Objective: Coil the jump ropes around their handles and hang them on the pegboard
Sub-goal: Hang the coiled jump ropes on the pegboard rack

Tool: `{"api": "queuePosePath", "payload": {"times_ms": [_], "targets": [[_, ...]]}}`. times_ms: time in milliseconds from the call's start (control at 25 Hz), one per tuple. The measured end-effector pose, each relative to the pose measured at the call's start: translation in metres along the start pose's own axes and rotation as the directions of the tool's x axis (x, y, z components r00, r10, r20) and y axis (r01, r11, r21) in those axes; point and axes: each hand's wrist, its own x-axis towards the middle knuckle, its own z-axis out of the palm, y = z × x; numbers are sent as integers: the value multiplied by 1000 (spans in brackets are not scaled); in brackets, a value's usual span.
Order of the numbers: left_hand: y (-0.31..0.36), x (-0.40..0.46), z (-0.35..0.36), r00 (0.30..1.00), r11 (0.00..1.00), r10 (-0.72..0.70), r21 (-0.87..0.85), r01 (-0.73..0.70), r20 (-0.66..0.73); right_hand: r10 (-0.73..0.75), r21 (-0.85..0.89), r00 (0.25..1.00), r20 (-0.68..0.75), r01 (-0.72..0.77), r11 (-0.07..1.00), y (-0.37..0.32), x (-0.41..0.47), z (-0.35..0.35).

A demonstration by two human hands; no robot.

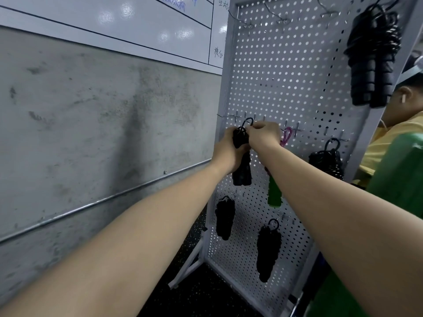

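A white pegboard [286,72] stands on a frame against the wall. My left hand [226,149] grips a coiled black jump rope [242,172] around its handles at the middle row of pegs. My right hand [263,133] pinches the rope's black loop [248,121] right at a peg. Other coiled black ropes hang at the top right [373,58], the middle right [327,160], the lower left [225,216] and the bottom centre [268,252]. A rope with green handles [274,193] and a pink cord [286,135] hangs behind my right forearm.
A grey concrete wall [103,124] with a metal conduit [96,203] runs on the left, with a whiteboard [128,24] above it. A person in a yellow shirt [393,143] sits behind the pegboard's right edge. Bare hooks [281,19] line the top row.
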Motion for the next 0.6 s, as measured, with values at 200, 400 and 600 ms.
{"api": "queuePosePath", "payload": {"times_ms": [200, 400, 600], "targets": [[1, 1, 13, 999, 999, -52, -4, 52, -14, 88, -35, 994, -60, -90, 995, 6, 9, 0], [-6, -12, 9, 999, 997, -52, -61, 51, -7, 40, -38, 999, 8, -39, 999, 12, -12, -11], [-13, -53, -10, 998, 999, -48, 7, 48, 29, -191, -64, 978, 84, 197, 978, 37, -68, -23]]}}
